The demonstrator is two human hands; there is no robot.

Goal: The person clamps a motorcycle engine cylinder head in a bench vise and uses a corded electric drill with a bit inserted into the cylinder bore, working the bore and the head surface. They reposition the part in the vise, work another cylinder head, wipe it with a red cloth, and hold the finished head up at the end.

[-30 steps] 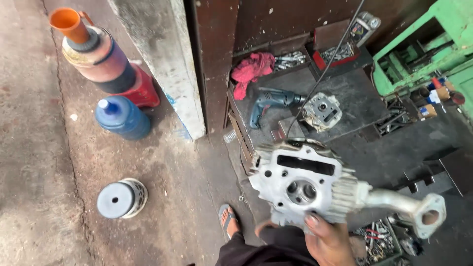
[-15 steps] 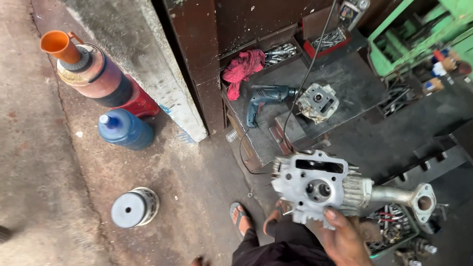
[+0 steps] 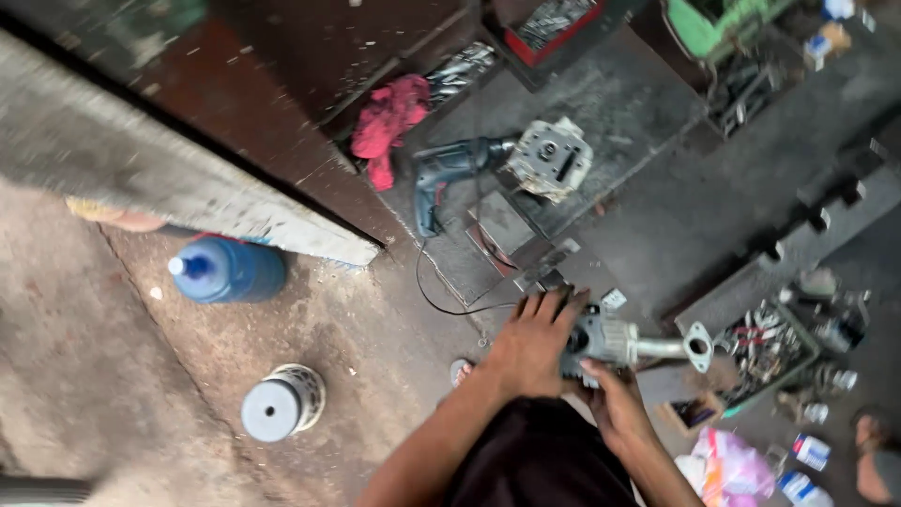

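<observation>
We grip the grey engine part (image 3: 615, 340) in both left hand (image 3: 533, 345) and right hand (image 3: 615, 404), with a drill (image 3: 449, 174) beyond and a blue bottle (image 3: 228, 269) far left.

Upper centre: crumpled red cloth (image 3: 392, 120), blue electric drill (image 3: 449, 169), grey metal engine part (image 3: 551, 158). Left: blue plastic bottle (image 3: 225, 269). Lower left: round grey-lidded tin (image 3: 282, 404) on concrete floor (image 3: 84, 376).
</observation>
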